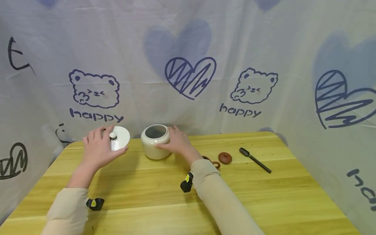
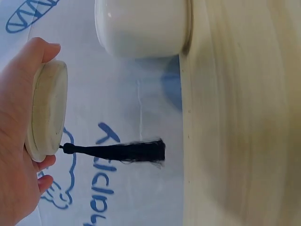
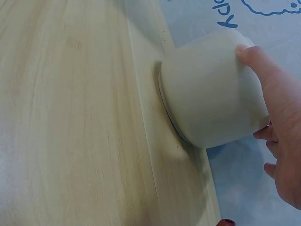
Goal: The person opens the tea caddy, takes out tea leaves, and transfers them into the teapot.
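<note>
My left hand (image 1: 101, 145) holds a round white lid (image 1: 121, 138) by its edge, raised above the table at the left. The lid's small knob shows in the head view, and a black tassel (image 2: 117, 151) hangs from it in the left wrist view. A cream ceramic jar (image 1: 155, 150) stands upright near the table's back edge, its mouth uncovered. Around the jar's right side, my right hand (image 1: 177, 142) grips it, thumb on the front and the other fingers behind. In the right wrist view the jar (image 3: 211, 92) has its base close on the wood.
Right of the jar lies a small reddish-brown lid (image 1: 225, 158). Beside it is a dark scoop (image 1: 255, 160) with a long handle. A brown handled piece (image 1: 215, 164) is partly hidden by the right forearm. A printed cloth (image 1: 188, 42) hangs behind the wooden table (image 1: 141, 195).
</note>
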The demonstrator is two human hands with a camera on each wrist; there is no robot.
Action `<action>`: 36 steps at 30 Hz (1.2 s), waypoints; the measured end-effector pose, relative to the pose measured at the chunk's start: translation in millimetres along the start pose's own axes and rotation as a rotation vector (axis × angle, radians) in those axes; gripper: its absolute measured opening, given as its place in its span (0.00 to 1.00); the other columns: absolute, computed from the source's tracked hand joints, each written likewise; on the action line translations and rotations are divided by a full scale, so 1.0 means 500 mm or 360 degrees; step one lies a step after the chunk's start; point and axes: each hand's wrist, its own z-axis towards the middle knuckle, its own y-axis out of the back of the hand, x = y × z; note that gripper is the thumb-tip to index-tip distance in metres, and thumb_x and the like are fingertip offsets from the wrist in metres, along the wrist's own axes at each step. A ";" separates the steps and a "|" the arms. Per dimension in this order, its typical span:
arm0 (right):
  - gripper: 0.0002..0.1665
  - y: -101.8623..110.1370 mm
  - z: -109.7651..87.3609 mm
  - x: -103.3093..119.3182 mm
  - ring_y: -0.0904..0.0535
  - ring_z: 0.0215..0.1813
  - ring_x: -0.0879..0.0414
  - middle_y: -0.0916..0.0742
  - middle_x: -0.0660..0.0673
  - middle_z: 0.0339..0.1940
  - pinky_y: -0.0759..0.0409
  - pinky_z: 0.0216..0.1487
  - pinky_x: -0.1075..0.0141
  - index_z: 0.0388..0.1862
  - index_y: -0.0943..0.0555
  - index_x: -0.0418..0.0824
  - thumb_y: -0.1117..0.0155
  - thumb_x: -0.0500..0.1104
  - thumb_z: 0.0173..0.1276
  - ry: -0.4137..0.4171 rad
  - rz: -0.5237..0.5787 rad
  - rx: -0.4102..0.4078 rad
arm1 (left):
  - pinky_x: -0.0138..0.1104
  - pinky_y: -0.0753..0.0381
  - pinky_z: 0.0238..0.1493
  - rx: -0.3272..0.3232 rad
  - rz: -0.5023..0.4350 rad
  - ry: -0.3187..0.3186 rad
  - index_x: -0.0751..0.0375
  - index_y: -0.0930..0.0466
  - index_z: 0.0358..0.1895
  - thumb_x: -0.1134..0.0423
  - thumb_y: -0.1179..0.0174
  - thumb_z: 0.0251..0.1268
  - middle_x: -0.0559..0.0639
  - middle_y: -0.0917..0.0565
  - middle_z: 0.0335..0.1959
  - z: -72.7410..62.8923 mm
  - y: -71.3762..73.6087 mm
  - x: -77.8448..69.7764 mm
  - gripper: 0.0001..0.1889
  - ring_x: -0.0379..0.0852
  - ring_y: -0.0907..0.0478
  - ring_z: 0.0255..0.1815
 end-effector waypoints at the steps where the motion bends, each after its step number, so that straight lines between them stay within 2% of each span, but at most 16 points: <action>1: 0.57 0.000 0.000 0.000 0.47 0.81 0.47 0.29 0.47 0.74 0.45 0.79 0.48 0.74 0.40 0.44 0.38 0.75 0.55 -0.0003 0.0001 0.0001 | 0.62 0.45 0.51 0.0008 -0.0006 0.0006 0.61 0.42 0.72 0.35 0.32 0.45 0.72 0.37 0.63 -0.003 0.001 0.006 0.54 0.71 0.43 0.61; 10: 0.56 -0.001 0.004 -0.002 0.46 0.81 0.48 0.27 0.47 0.73 0.45 0.79 0.50 0.73 0.39 0.44 0.38 0.75 0.55 -0.0001 -0.0016 0.0007 | 0.63 0.45 0.53 0.0078 -0.0034 0.0104 0.64 0.43 0.73 0.35 0.33 0.48 0.74 0.39 0.64 -0.037 0.000 0.061 0.53 0.74 0.44 0.61; 18: 0.57 0.002 0.002 -0.003 0.45 0.80 0.47 0.28 0.46 0.73 0.44 0.78 0.47 0.73 0.39 0.44 0.38 0.75 0.55 0.0015 -0.0001 0.0009 | 0.64 0.44 0.51 0.0174 -0.0017 0.0165 0.66 0.44 0.72 0.35 0.34 0.50 0.77 0.39 0.64 -0.043 -0.006 0.081 0.53 0.76 0.45 0.61; 22: 0.56 0.004 0.000 -0.002 0.42 0.79 0.46 0.27 0.46 0.72 0.41 0.77 0.48 0.73 0.38 0.44 0.37 0.75 0.55 0.0021 0.0013 -0.0013 | 0.66 0.45 0.52 0.0277 -0.0034 0.0163 0.67 0.44 0.71 0.35 0.35 0.51 0.77 0.40 0.64 -0.039 -0.026 0.080 0.52 0.76 0.45 0.61; 28: 0.56 0.000 -0.005 -0.003 0.38 0.77 0.47 0.25 0.46 0.70 0.35 0.75 0.51 0.72 0.37 0.43 0.38 0.75 0.55 0.0031 -0.0001 -0.0009 | 0.66 0.45 0.51 0.0447 -0.0070 0.0159 0.67 0.44 0.72 0.35 0.36 0.52 0.78 0.41 0.65 -0.044 -0.059 0.062 0.52 0.76 0.46 0.63; 31: 0.56 -0.007 -0.005 -0.004 0.37 0.76 0.47 0.24 0.47 0.68 0.34 0.74 0.52 0.72 0.37 0.43 0.37 0.75 0.54 0.0029 0.0005 -0.0027 | 0.65 0.45 0.51 0.0470 -0.0089 0.0112 0.67 0.42 0.72 0.36 0.35 0.52 0.76 0.40 0.66 -0.048 -0.069 0.049 0.51 0.74 0.46 0.63; 36: 0.56 -0.004 -0.004 -0.001 0.41 0.78 0.46 0.25 0.47 0.69 0.38 0.76 0.51 0.72 0.37 0.44 0.37 0.75 0.55 0.0036 0.0012 -0.0050 | 0.63 0.46 0.51 0.0490 -0.0108 0.0017 0.64 0.39 0.70 0.38 0.33 0.51 0.73 0.38 0.66 -0.051 -0.075 0.033 0.48 0.72 0.46 0.64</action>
